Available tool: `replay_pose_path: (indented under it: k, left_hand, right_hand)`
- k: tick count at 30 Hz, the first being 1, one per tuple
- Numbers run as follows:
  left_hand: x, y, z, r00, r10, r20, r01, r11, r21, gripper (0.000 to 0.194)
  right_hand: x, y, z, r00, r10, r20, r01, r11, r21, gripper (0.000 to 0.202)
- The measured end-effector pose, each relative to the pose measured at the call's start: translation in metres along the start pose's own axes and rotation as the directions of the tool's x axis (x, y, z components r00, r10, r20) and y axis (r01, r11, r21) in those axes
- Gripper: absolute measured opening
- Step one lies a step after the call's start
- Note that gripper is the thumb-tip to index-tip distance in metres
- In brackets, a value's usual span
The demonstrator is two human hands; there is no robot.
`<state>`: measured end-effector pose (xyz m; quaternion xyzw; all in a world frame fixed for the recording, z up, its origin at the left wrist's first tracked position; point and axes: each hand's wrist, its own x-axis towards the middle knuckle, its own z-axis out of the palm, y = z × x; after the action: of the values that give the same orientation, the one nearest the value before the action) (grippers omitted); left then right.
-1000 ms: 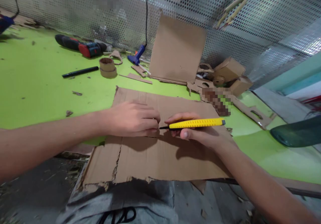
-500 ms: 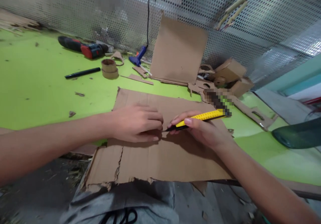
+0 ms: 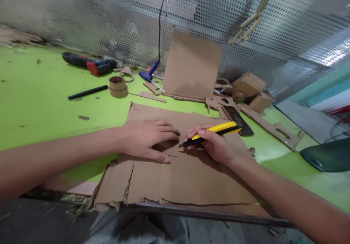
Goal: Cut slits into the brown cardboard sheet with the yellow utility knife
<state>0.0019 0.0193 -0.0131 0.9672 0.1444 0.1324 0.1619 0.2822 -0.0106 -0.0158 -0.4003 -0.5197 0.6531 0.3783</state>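
Note:
A sheet of brown cardboard [image 3: 186, 182] with torn edges lies flat at the table's front edge. My left hand [image 3: 150, 138] rests on it, palm down, thumb and fingers spread apart. In my right hand [image 3: 216, 145] is a yellow and black utility knife [image 3: 222, 128], gripped like a pen. Its blade tip points left, close to the cardboard beside my left fingertips; whether it touches the surface I cannot tell. A short dark line, like a cut, shows on the cardboard near my left thumb.
On the green table [image 3: 32, 101] lie a cordless drill [image 3: 93, 64], a black marker [image 3: 87, 92], cardboard rings [image 3: 118, 87] and a blue glue gun [image 3: 149, 72]. An upright cardboard panel [image 3: 193, 67] stands behind. At right are a dark phone [image 3: 237, 120], cardboard pieces and a green bottle [image 3: 326, 154].
My left thumb has spread away from the fingers, uncovering the short line on the cardboard. The knife's rear end has tilted slightly lower. The camera view has shifted a little.

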Motion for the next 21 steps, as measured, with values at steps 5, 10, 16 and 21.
replay_pose_path:
  k: [5,10,16,21]
  left_hand:
    - [0.006,-0.022,-0.007,0.999,0.045,0.027,-0.046,0.999,0.027,0.058]
    - [0.015,-0.033,-0.012,0.994,0.096,0.061,-0.100,0.992,0.071,0.045]
    - [0.027,-0.041,-0.006,0.976,0.216,0.027,-0.217,0.974,0.063,0.024]
    - [0.027,-0.053,0.002,0.983,0.183,0.005,-0.182,0.978,-0.099,0.022]
  right_hand:
    - [0.014,-0.002,-0.001,1.000,0.001,-0.007,-0.001,1.000,-0.001,0.023]
    - [0.005,-0.001,0.001,0.995,-0.049,-0.084,0.043,0.996,-0.077,0.025]
    - [-0.006,0.002,-0.002,0.988,-0.149,0.039,0.154,0.947,-0.280,0.026]
    - [-0.002,-0.010,0.001,0.972,-0.180,0.152,0.227,0.889,-0.398,0.029]
